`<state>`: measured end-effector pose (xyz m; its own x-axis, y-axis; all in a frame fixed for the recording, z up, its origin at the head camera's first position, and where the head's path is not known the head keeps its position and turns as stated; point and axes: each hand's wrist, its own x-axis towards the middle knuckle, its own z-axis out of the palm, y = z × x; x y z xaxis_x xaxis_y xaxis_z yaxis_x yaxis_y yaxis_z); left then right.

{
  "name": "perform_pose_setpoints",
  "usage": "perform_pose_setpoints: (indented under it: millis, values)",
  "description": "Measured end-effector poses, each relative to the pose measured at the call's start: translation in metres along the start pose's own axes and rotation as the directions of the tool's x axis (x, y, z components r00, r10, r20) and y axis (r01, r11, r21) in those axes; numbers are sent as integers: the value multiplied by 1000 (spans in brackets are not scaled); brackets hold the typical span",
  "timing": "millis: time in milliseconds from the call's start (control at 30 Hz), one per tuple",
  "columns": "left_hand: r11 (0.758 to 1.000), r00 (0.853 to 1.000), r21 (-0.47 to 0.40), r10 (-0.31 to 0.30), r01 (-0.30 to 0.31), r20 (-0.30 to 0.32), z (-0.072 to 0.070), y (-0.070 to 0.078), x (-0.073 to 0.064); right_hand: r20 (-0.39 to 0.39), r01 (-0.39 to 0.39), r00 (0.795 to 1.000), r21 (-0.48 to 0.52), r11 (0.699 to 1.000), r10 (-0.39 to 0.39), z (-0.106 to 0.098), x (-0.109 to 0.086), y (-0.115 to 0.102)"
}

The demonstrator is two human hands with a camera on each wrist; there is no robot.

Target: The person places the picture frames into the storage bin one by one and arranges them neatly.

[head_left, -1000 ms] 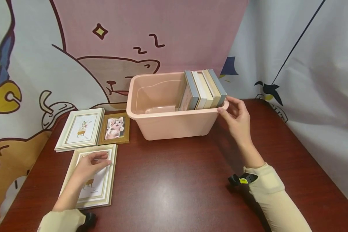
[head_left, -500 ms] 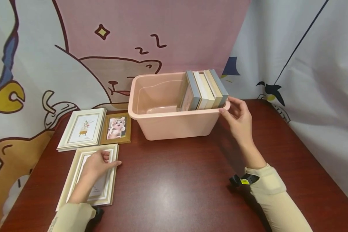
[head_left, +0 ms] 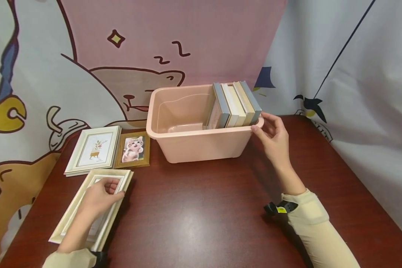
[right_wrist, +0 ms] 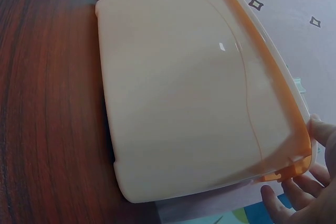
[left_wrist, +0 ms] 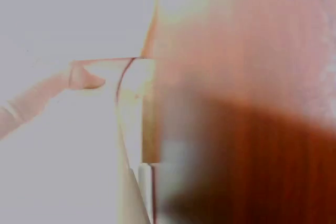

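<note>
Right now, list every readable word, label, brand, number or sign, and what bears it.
"Z Z": the cartoon backdrop, on its pink part.
Too small to read: the caption in the plant-print photo frame; marks by the printed swallow; any print on the yellow wrist-strap label.

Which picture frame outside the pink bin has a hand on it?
The front cream frame, lowest in the head view: the left hand grips it. The back cream frame and brown kitten frame have no hand on them.
</note>
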<state>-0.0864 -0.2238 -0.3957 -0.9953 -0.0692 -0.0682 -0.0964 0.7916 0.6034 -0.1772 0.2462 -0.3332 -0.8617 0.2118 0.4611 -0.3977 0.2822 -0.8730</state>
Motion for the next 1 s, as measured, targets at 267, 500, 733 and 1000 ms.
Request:
perform_pose_setpoints:
  millis: [267,500,733,1000]
  values:
    - [986,988,-111,112,-124,-104,-31,1,-18,6,12,1000,-17,1000,-11,-1,0,1]
    - [900,927,-324,182,-292,-329,-44,6,-28,6,7,1000,-13,1000,-7,0,1,2]
    - [548,890,-737,29,-396,-456,-55,13,-31,5,8,1000,1,1000,-8,0,1,3]
    - [311,797,-742,103,-595,-596,-72,37,-25,10,10,1000,-9,1000,-10,-1,0,3]
